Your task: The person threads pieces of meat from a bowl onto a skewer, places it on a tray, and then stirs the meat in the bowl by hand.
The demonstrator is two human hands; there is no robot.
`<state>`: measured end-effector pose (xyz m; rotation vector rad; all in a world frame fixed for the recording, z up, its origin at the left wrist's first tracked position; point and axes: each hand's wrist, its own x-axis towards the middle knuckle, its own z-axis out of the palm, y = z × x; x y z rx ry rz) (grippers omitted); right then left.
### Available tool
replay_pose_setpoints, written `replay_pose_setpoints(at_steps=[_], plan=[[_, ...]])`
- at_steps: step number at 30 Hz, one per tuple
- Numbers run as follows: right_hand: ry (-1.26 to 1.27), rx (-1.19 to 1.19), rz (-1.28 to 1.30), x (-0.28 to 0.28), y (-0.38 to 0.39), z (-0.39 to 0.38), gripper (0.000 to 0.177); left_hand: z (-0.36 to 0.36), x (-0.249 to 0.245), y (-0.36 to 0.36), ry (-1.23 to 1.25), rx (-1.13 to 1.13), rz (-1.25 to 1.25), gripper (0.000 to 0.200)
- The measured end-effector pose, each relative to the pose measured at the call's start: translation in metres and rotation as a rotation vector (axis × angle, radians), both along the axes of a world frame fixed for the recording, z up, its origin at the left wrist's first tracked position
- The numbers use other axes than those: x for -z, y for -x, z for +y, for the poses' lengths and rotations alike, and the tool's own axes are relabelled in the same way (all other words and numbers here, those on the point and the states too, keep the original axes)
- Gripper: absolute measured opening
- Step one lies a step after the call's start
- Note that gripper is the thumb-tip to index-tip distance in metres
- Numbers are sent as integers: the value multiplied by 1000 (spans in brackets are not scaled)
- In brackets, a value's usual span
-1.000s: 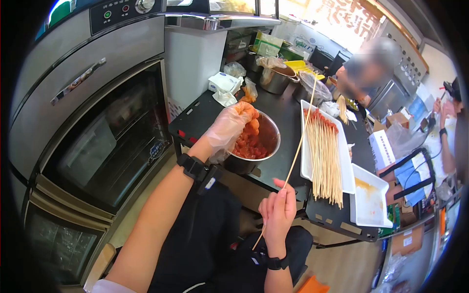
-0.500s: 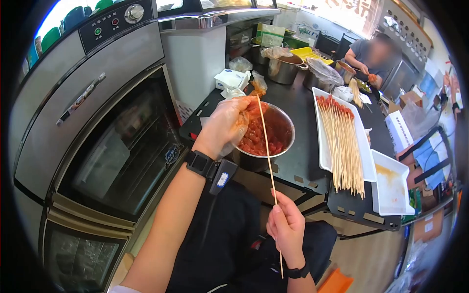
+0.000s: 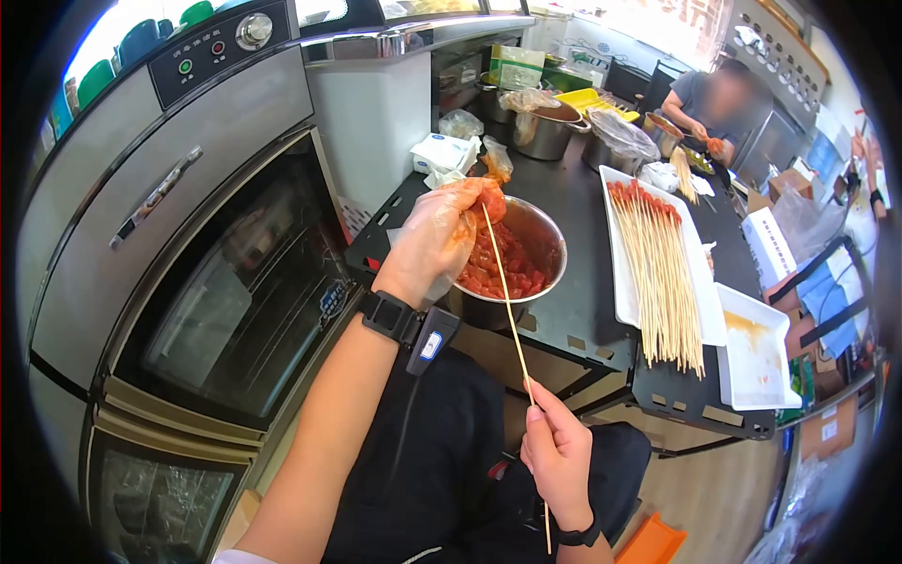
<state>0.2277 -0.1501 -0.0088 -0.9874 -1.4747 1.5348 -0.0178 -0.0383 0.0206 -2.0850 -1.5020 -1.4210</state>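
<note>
While the gloved left hand [image 3: 437,235] is closed in a pinch on a meat piece [image 3: 489,199] above the steel bowl [image 3: 564,261], the bare right hand [image 3: 559,456] has a closed fingertip grip low on the bamboo skewer [image 3: 512,324], with a short tail sticking out below the wrist. Skewer runs up and left from there, its tip touching the meat at the left fingertips. Bowl sits on the black table [image 3: 581,226], part full of red marinated cubes [image 3: 503,268]. White tray [image 3: 617,273] just right of it holds a row of loaded skewers [image 3: 658,273]. Handling, my read: skewer is light and thin, and will likely bow under end load across that long free span; a grip nearer the tip would stiffen it. Sharp point sits close to the glove. Meat looks wet, soft, slippery: pinch from the sides, fingers off the skewer axis.
</note>
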Motion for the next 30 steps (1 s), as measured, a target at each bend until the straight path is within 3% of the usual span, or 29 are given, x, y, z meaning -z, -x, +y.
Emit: replay_pose_setpoints(at_steps=[2, 3, 5, 8, 13, 18, 21, 23, 24, 26, 30], plan=[[22, -6, -5, -4, 0, 0, 31, 5, -5, 4, 189, 212, -112, 24], [45, -13, -6, -6, 0, 0, 31, 6, -6, 0, 188, 212, -112, 24], [0, 0, -30, -4, -1, -1, 31, 10, -7, -12, 440, 515, -1284, 20], [-107, 27, -97, -2, 0, -5, 31, 13, -10, -18, 432, 522, -1463, 18], [-349, 86, -265, -5, 7, -9, 33, 23, 3, -14, 436, 575, -1339, 17], [-387, 63, -333, -11, 3, -4, 37, 25, 5, -15, 453, 568, -1281, 14], [-434, 68, -332, -10, 2, -2, 38, 19, 5, -8, 405, 553, -1157, 17], [-462, 71, -324, -7, 4, -2, 38, 17, 8, -1, 508, 604, -871, 21], [-488, 74, -345, -6, 6, -2, 38, 15, 3, -6, 505, 604, -871, 21], [-519, 73, -361, -2, 8, -2, 39, 12, -6, -19, 675, 658, -1387, 25], [-507, 74, -379, -1, 10, -2, 39, 7, -13, -32, 549, 548, -1494, 23]])
